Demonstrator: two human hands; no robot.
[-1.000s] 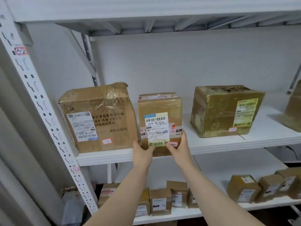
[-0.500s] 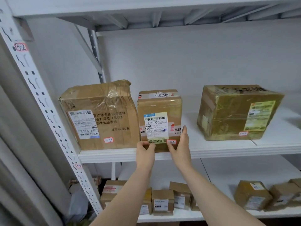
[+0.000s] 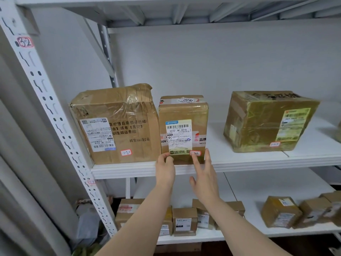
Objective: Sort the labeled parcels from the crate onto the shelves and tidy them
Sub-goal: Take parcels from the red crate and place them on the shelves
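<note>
Head view: left hand (image 3: 165, 169) curled against parcel (image 3: 183, 111), right hand (image 3: 204, 179) flat, fingers spread.

left hand (image 3: 165, 169) touching middle parcel (image 3: 183, 111), right hand (image 3: 205, 179) splayed
</note>
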